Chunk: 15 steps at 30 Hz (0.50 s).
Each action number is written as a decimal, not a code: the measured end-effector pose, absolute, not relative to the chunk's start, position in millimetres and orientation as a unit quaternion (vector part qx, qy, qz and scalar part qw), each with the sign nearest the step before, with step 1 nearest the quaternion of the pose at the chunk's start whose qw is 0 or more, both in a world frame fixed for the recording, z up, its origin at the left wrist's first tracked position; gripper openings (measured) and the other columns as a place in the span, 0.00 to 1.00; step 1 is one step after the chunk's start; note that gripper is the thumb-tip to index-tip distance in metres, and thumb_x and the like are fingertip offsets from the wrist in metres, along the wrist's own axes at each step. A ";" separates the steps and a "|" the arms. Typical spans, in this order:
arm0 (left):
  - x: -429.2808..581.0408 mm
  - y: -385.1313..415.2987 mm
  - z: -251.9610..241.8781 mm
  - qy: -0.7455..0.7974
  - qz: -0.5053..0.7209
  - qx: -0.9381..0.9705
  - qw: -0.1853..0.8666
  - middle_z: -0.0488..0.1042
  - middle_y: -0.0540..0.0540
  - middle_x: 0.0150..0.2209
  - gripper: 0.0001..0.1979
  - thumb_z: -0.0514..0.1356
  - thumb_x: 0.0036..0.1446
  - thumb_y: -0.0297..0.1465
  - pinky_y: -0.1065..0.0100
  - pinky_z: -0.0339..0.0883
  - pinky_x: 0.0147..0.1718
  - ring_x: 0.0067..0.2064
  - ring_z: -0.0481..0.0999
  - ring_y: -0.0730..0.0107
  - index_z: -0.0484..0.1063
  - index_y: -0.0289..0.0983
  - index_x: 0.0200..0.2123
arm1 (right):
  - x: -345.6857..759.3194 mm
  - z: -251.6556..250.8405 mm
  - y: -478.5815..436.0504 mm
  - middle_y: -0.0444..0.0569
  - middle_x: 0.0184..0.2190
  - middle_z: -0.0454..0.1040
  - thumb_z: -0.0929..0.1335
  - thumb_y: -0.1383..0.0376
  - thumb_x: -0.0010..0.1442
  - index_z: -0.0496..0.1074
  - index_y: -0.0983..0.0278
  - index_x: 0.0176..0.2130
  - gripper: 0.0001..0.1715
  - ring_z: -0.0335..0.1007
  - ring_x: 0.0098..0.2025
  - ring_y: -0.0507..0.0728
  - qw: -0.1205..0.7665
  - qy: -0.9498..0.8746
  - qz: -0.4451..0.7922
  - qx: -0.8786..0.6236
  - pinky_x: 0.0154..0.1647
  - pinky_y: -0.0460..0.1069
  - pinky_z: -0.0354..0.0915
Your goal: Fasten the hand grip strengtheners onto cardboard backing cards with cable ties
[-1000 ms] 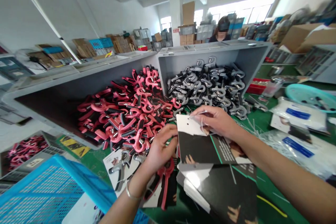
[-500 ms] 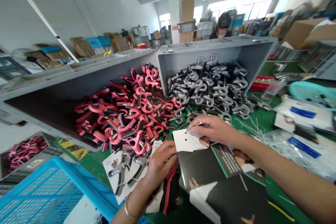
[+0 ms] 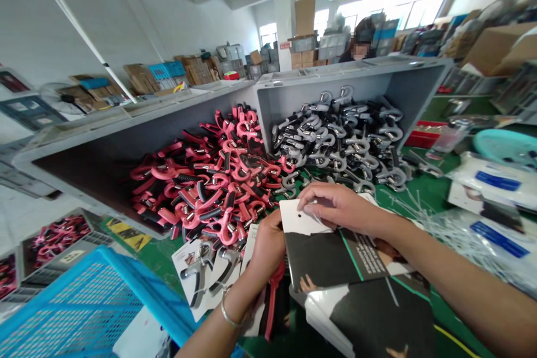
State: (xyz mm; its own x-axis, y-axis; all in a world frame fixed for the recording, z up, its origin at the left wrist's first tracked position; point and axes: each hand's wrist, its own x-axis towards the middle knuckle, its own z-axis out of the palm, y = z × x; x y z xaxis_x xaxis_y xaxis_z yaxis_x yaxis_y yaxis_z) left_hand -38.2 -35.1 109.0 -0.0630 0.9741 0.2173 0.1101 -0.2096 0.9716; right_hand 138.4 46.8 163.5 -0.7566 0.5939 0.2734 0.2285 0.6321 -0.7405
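Note:
My right hand (image 3: 331,207) is pinched over the white top corner of a printed backing card (image 3: 323,257), its fingertips covering one of the punched holes. A thin white cable tie showed at these fingers a moment ago; now it is mostly hidden. My left hand (image 3: 268,246) grips the left edge of this card, its fingertips hidden behind it. The card lies on a stack of similar cards (image 3: 361,319). Below my left hand is a red hand gripper (image 3: 273,302) on a card. Left of it, a grey hand gripper (image 3: 224,274) lies on another card.
Grey crates lie open towards me, one with red hand grippers (image 3: 226,173), one with grey ones (image 3: 335,134). A blue basket (image 3: 84,296) stands at left. Loose cable ties (image 3: 411,207), plastic bags (image 3: 490,179) and a turquoise bowl (image 3: 507,145) are at right. A person (image 3: 361,39) is behind the crates.
My left hand has moved up to the card's left edge, its fingers slipping behind it. My right fingertips now cover one hole that showed before. The view has shifted slightly.

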 end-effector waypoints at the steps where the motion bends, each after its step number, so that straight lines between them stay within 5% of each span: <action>1: -39.5 -37.1 108.2 0.482 0.548 0.557 0.397 0.79 0.47 0.34 0.07 0.66 0.52 0.32 0.65 0.68 0.41 0.40 0.75 0.61 0.81 0.38 0.34 | 138.8 163.2 45.8 0.48 0.41 0.77 0.67 0.63 0.64 0.77 0.62 0.41 0.10 0.72 0.42 0.56 0.258 -0.863 0.361 -0.242 0.46 0.50 0.64; 15: -47.7 -45.8 103.3 0.425 0.571 0.600 0.364 0.78 0.44 0.47 0.08 0.64 0.57 0.31 0.63 0.68 0.49 0.49 0.75 0.59 0.82 0.42 0.40 | 140.4 164.9 39.2 0.48 0.43 0.76 0.66 0.63 0.65 0.75 0.63 0.41 0.09 0.71 0.42 0.55 0.261 -0.843 0.409 -0.232 0.45 0.49 0.64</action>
State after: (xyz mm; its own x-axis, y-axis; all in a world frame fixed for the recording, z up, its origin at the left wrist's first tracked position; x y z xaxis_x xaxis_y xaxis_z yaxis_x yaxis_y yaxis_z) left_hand -47.7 -45.8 103.3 -0.0147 0.9265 0.3760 0.0941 -0.3731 0.9230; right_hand 140.4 39.2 164.9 -0.7562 0.6048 0.2499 0.1781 0.5576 -0.8108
